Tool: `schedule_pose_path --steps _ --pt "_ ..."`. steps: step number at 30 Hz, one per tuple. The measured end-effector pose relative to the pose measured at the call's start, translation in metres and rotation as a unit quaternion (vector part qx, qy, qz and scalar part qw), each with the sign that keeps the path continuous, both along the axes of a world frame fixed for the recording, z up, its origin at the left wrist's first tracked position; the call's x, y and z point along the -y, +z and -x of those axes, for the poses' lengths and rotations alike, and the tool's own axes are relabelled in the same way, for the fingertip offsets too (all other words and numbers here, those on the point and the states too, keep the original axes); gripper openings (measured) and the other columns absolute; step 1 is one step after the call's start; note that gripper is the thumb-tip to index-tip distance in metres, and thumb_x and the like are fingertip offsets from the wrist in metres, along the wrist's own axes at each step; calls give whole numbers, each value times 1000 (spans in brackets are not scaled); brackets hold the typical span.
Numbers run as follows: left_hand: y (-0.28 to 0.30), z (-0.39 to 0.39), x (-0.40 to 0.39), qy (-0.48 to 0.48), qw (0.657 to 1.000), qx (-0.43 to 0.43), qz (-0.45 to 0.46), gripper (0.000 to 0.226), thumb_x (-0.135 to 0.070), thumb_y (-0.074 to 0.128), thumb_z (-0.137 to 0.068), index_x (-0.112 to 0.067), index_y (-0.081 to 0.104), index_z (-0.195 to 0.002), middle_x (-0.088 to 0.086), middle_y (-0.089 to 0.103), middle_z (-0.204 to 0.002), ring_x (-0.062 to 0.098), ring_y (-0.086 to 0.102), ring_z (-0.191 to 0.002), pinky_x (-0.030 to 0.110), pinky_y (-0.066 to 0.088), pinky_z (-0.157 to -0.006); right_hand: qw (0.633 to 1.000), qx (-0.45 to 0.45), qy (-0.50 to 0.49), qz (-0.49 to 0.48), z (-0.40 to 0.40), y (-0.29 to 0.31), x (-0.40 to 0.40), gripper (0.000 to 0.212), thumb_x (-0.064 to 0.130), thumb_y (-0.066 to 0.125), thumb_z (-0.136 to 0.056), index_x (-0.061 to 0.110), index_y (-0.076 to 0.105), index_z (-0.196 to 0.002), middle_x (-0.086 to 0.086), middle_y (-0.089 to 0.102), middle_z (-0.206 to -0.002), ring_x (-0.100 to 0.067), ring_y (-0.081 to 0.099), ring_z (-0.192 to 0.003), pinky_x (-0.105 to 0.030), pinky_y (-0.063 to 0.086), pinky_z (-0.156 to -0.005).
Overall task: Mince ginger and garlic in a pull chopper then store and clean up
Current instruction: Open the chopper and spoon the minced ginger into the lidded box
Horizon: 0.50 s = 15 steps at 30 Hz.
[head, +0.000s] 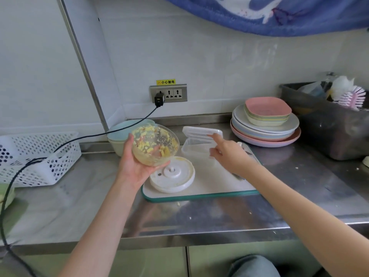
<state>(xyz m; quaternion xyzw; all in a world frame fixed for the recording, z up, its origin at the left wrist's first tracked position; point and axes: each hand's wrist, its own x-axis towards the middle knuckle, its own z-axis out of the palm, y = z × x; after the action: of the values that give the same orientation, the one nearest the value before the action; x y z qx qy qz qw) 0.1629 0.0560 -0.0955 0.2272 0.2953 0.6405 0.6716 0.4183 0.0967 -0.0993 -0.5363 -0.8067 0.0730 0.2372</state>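
1. On the steel counter (209, 216), seen from the head camera, a white cutting board (209, 182) with a green rim lies near the middle, its front edge well back from the counter's front lip.
2. Above the board's left end, the left hand (135, 162) cups the clear chopper bowl (154, 145) from below, thumb up its left side, fingers curled round it; the bowl is tilted, mouth toward the camera, with yellow minced ginger and garlic (147, 144) stuck over its inside wall.
3. Just below the bowl, the white chopper lid (172, 175) lies on the board.
4. At the board's back edge, a clear storage box (196, 145) stands with its hinged lid raised.
5. Against the box, the right hand (229, 151) has its forefinger stretched to the raised lid and its other fingers bent at the box's rim; whether they pinch it I cannot tell.
6. Behind the bowl sit stacked pale bowls (117, 138); to the right, a stack of pastel plates (265, 126), then a dark tub (327, 126) holding brushes.
7. At far left a white perforated basket (40, 156) stands; bare steel lies open between it and the board.
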Motion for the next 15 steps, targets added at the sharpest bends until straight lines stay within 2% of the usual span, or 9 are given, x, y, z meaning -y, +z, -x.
schedule_pose_path --steps 3,5,6,7,9,12,15 --pt "5 -1 -2 -5 1000 -10 -5 70 -57 58 -71 -20 49 -130 21 52 -133 40 53 -120 68 38 -97 997 -74 -15 18 11 8 -6 45 26 51 -96 21 29 -136 -1 72 -77 -22 66 -75 -38 54 -72" --pt "12 -2 -1 -6 1000 -12 -14 69 -56 59 -71 -19 50 -129 22 52 -134 40 53 -121 67 38 -98 988 -141 -18 58 13 11 -12 61 21 64 -88 29 26 -134 -2 68 -66 -17 64 -58 -34 55 -58" --pt "14 -3 -1 -8 1000 -8 -19 69 -55 59 -71 -19 50 -129 22 53 -133 41 53 -120 66 38 -99 986 -146 -11 81 13 12 -13 72 17 70 -83 34 23 -135 -3 65 -64 -17 62 -53 -32 54 -52" --pt "18 -6 -1 -9 1000 -3 -23 68 -55 59 -71 -18 51 -128 22 53 -133 40 53 -120 66 38 -99 988 -122 -2 91 12 12 -15 81 16 74 -79 36 20 -136 -3 61 -65 -17 60 -52 -30 54 -51" --pt "24 -14 -1 -11 999 9 -32 67 -54 60 -70 -17 53 -125 22 54 -131 40 53 -120 66 40 -96 995 -43 7 85 10 12 -17 89 17 77 -74 32 18 -138 0 55 -69 -16 57 -57 -31 51 -57" --pt "36 -31 -7 -27 999 6 -40 70 -55 59 -70 -17 51 -128 22 55 -128 41 54 -118 65 45 -88 994 -16 30 105 10 11 -20 83 14 74 -76 24 20 -138 0 52 -74 -14 51 -62 -26 45 -61" --pt "42 -53 -23 -49 999 -9 -22 75 -58 59 -68 -19 49 -132 21 54 -131 43 52 -119 65 44 -86 991 -13 54 125 13 12 -24 60 16 74 -79 23 38 -126 0 52 -75 -10 47 -62 -21 41 -59"
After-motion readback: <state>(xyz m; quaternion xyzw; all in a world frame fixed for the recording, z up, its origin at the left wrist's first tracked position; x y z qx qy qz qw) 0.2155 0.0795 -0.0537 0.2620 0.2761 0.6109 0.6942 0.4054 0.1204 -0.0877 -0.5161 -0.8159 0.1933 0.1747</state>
